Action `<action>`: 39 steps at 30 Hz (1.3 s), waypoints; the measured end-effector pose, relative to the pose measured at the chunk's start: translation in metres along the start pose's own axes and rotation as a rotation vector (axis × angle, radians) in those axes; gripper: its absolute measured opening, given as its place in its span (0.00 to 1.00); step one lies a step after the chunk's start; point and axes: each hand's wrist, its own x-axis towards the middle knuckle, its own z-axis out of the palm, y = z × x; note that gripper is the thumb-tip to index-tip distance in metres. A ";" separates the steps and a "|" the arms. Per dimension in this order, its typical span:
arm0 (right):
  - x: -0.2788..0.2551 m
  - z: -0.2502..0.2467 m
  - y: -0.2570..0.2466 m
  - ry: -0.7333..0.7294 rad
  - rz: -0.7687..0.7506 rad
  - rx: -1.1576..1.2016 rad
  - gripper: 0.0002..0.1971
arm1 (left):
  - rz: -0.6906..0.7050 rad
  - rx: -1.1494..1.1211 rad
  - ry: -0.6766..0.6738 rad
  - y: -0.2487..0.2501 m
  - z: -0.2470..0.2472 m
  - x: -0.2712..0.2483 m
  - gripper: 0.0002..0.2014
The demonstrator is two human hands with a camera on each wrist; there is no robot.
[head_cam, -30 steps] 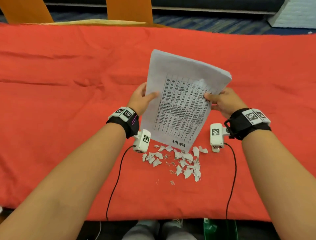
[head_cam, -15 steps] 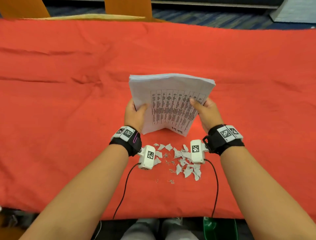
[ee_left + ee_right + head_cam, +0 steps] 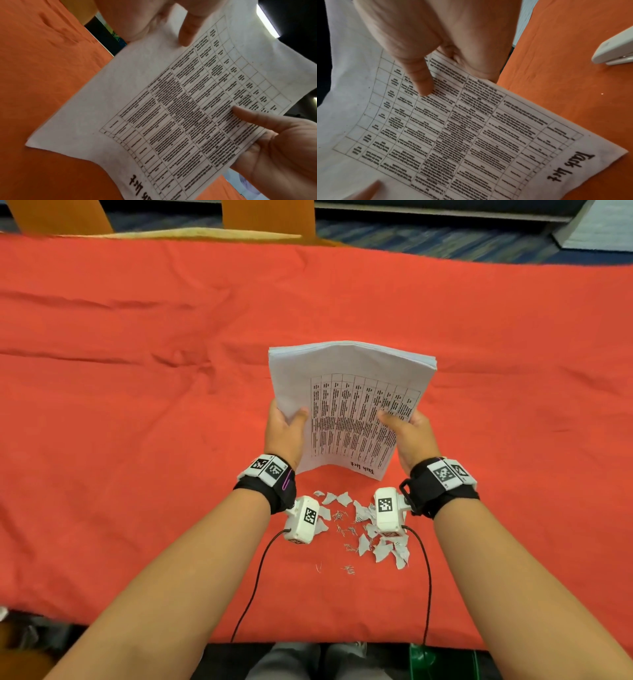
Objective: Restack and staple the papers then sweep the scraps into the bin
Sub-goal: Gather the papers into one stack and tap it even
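A thick stack of printed papers (image 3: 346,412) marked "Task list" stands upright on its lower edge on the red cloth (image 3: 137,405). My left hand (image 3: 286,428) grips its left side and my right hand (image 3: 407,429) grips its right side, each with the thumb on the front sheet. The wrist views show the papers (image 3: 163,108) (image 3: 453,135) up close under the left hand (image 3: 154,20) and the right hand (image 3: 423,47). Several torn paper scraps (image 3: 363,525) and loose staples lie on the cloth just below the stack. A white stapler (image 3: 614,50) lies to the right.
A green bin (image 3: 442,659) shows below the table's near edge, right of my knees. Orange chair backs (image 3: 267,217) stand beyond the far edge. Wrist camera cables hang over the front edge.
The stack, tilted and lifted a second ago, has come down and stands square on the cloth. Both hands moved nearer to me and closer together on its sides.
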 end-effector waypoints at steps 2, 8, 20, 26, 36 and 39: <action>0.000 0.000 0.001 0.014 0.008 0.003 0.13 | -0.006 0.010 -0.009 -0.002 -0.001 0.001 0.15; 0.006 0.000 0.006 0.053 0.064 -0.014 0.14 | -0.033 0.075 -0.041 -0.011 -0.002 -0.003 0.17; 0.018 -0.041 -0.062 0.236 -0.290 -0.344 0.46 | 0.296 0.654 -0.161 0.073 0.006 0.019 0.10; 0.019 -0.037 -0.143 0.060 -0.657 -0.745 0.53 | 0.500 1.026 -0.284 0.115 0.022 0.012 0.05; 0.003 -0.049 -0.106 -0.034 -0.392 -0.531 0.01 | 0.550 0.912 -0.377 0.100 0.012 0.004 0.05; -0.004 -0.072 -0.095 0.039 -0.321 -0.370 0.04 | 0.449 0.870 -0.283 0.076 -0.024 0.021 0.06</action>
